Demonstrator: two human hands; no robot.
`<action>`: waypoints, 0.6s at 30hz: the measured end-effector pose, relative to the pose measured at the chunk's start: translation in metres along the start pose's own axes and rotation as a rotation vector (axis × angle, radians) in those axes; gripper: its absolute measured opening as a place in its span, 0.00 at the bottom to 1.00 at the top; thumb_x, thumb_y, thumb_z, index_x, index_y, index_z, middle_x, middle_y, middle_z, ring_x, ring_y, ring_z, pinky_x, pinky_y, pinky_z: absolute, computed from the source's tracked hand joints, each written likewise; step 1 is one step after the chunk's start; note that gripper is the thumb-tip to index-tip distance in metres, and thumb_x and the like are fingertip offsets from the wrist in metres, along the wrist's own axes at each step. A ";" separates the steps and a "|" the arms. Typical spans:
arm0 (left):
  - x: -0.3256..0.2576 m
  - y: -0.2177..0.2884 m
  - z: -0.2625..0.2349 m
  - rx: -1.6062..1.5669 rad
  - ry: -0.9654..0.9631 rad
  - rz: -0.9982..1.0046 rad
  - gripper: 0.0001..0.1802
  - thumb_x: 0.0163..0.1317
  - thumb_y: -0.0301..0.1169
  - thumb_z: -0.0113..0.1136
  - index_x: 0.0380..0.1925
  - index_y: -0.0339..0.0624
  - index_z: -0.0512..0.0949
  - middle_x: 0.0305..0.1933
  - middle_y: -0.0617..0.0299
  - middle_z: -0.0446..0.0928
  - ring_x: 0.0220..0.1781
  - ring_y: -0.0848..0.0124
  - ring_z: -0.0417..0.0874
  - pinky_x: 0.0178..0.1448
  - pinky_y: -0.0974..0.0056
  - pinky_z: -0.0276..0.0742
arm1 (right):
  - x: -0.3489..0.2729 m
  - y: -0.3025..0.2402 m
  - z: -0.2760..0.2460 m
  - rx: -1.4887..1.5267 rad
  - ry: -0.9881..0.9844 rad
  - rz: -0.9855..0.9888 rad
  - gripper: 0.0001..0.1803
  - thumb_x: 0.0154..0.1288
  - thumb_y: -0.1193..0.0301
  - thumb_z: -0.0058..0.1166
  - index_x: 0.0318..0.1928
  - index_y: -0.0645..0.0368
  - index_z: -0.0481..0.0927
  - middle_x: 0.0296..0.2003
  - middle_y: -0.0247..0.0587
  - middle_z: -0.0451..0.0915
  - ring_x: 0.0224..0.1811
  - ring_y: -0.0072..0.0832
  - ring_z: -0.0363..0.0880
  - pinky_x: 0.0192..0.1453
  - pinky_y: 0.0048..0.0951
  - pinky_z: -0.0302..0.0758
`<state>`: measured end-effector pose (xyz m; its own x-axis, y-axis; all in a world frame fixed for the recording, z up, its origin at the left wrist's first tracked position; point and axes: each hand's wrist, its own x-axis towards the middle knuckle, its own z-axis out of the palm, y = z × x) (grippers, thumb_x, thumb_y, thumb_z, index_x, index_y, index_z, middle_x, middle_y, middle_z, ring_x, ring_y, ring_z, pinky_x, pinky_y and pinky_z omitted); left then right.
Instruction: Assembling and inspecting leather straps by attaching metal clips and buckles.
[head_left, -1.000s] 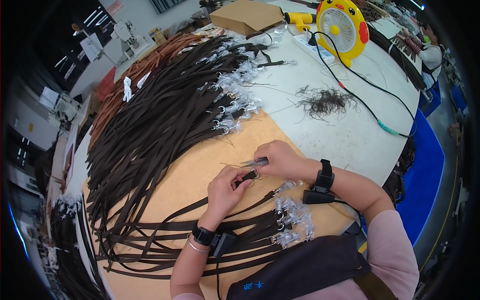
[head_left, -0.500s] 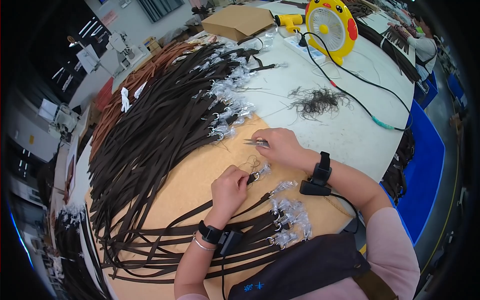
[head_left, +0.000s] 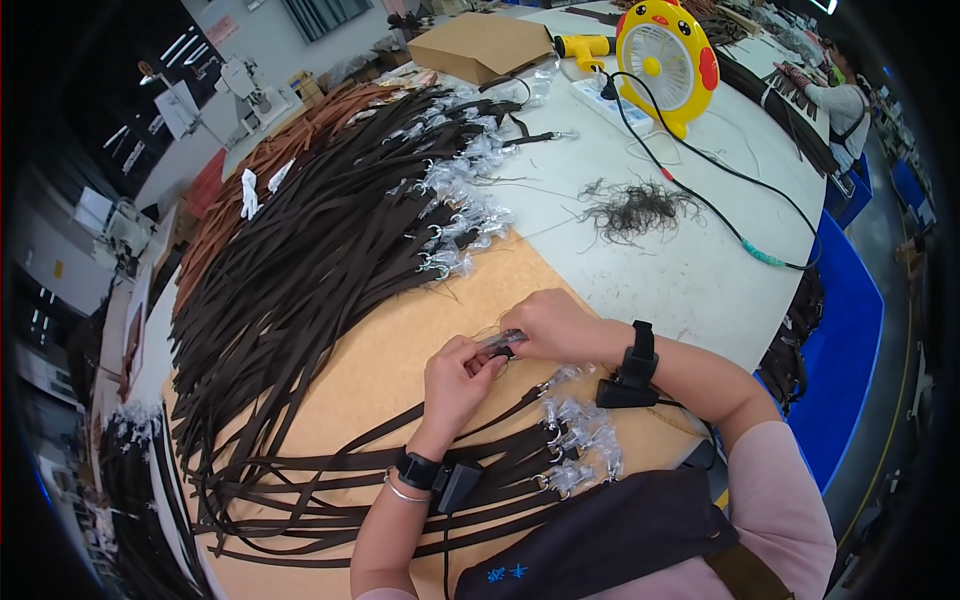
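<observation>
Pinching a dark strap (head_left: 400,415) mid-view, your left hand (head_left: 460,382) was closed; your right hand (head_left: 548,325) gripped snips (head_left: 500,341). Blue characters (head_left: 507,573) marked your apron (head_left: 610,530); a yellow fan (head_left: 663,62) stood at one o'clock.

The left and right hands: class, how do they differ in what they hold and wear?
The left hand pinches a dark strap; the right hand grips small snips.
The left hand wears a bracelet behind its wristband; the right hand shows none.
Shared: both hands wear black wristbands.
</observation>
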<state>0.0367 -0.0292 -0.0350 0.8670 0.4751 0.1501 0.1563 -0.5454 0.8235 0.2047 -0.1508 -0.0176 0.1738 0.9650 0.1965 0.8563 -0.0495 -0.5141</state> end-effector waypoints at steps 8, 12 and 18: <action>0.003 -0.002 0.010 -0.011 0.096 0.010 0.05 0.57 0.24 0.70 0.32 0.35 0.85 0.26 0.60 0.78 0.23 0.73 0.77 0.30 0.68 0.72 | 0.002 0.006 0.004 0.118 0.249 -0.001 0.08 0.57 0.67 0.62 0.36 0.55 0.84 0.27 0.43 0.82 0.30 0.44 0.82 0.34 0.39 0.76; -0.003 -0.009 0.007 -0.052 0.105 -0.055 0.04 0.59 0.24 0.68 0.32 0.34 0.83 0.28 0.60 0.80 0.24 0.75 0.80 0.30 0.70 0.73 | -0.004 -0.002 -0.026 0.074 0.311 0.127 0.15 0.63 0.62 0.62 0.49 0.54 0.83 0.34 0.38 0.83 0.32 0.42 0.82 0.34 0.39 0.77; -0.005 -0.011 0.006 -0.143 0.072 -0.083 0.03 0.64 0.24 0.63 0.34 0.35 0.81 0.26 0.60 0.80 0.25 0.76 0.82 0.30 0.70 0.75 | -0.034 -0.007 -0.022 -0.145 0.067 -0.209 0.13 0.68 0.59 0.57 0.42 0.56 0.81 0.28 0.41 0.78 0.31 0.40 0.83 0.33 0.39 0.78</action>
<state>0.0334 -0.0296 -0.0486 0.8172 0.5651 0.1130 0.1522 -0.4008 0.9034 0.2036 -0.1894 -0.0029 0.0132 0.9392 0.3431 0.9370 0.1082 -0.3321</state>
